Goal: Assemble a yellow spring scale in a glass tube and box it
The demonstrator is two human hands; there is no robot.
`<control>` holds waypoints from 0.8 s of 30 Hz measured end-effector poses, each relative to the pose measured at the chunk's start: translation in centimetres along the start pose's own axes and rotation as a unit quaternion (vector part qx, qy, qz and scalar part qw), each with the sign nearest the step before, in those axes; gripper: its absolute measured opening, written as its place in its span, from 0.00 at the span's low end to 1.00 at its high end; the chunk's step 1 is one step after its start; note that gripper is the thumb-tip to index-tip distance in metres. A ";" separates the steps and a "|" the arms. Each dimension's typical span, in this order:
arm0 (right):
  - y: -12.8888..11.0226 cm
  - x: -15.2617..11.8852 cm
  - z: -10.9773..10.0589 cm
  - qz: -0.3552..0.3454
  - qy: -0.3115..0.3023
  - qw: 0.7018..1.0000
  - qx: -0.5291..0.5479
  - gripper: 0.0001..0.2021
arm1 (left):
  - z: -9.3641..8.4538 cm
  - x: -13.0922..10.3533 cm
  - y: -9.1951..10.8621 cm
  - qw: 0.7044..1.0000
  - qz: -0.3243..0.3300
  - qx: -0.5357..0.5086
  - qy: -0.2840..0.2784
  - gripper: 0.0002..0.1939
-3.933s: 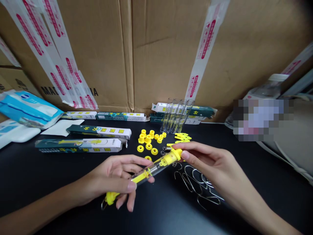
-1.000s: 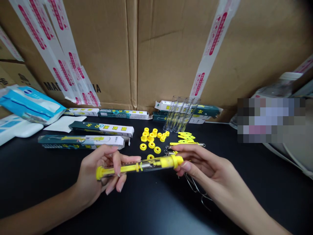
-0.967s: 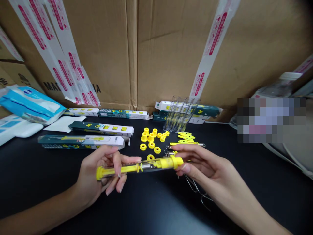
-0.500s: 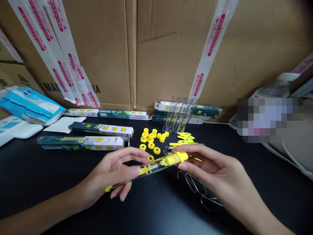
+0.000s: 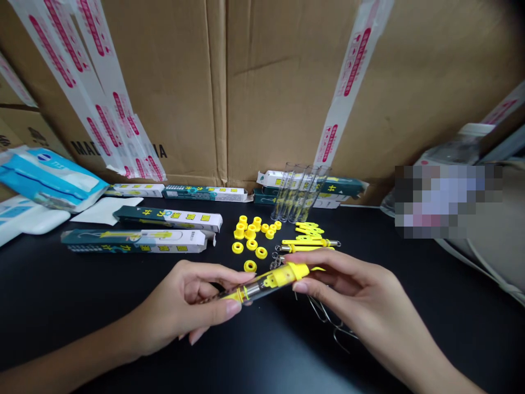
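Note:
A clear tube (image 5: pixel 254 288) with yellow parts and a metal piece inside is held slanting between my hands. Around its lower left part my left hand (image 5: pixel 184 303) is closed. The fingertips of my right hand (image 5: pixel 353 290) pinch the yellow cap (image 5: pixel 298 270) at its right end. Just behind the tube lie several yellow rings and caps (image 5: pixel 251 232). Flat yellow strips (image 5: pixel 309 230) and yellow rods with springs (image 5: pixel 307 244) are behind my right hand. Metal hooks (image 5: pixel 342 334) lie partly hidden under that hand.
Several clear tubes (image 5: pixel 299 191) stand upright at the back, by printed boxes (image 5: pixel 348 187). More boxes (image 5: pixel 135 241) lie at the left, near a blue packet (image 5: pixel 53 178). A bottle (image 5: pixel 463 145) and a pale bag (image 5: pixel 488 230) are at the right. Cardboard (image 5: pixel 270 98) forms the back wall.
My left hand has closed further around the tube, hiding its left end. The cap end and my right hand have moved slightly left and down, showing more of the spring rods.

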State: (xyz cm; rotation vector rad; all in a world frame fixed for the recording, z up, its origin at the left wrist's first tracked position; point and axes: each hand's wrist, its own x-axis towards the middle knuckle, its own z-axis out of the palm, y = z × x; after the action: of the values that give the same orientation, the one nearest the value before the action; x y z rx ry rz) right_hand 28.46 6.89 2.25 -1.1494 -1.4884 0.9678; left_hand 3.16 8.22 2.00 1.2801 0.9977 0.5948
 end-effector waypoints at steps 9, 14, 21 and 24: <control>0.2 0.0 -0.2 -0.010 -0.026 0.999 -0.024 0.10 | -0.1 -0.1 -0.3 1.000 -0.002 0.008 0.012 0.17; 0.1 -0.1 -0.3 -0.037 -0.015 0.998 -0.052 0.10 | -0.4 -0.1 -0.4 1.000 -0.003 0.008 0.001 0.21; -0.2 -0.1 -0.2 -0.060 -0.013 0.997 -0.048 0.10 | -0.7 -0.4 -0.6 0.999 -0.023 0.043 -0.011 0.26; -0.1 0.0 -0.2 -0.037 -0.023 0.999 -0.026 0.10 | -0.7 -0.4 -0.5 0.998 -0.034 0.052 -0.015 0.26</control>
State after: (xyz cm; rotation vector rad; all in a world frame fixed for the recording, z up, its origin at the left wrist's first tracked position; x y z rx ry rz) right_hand 28.64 6.89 2.44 -1.1071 -1.5894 0.9153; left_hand 2.32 8.14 1.61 1.3376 1.0534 0.4759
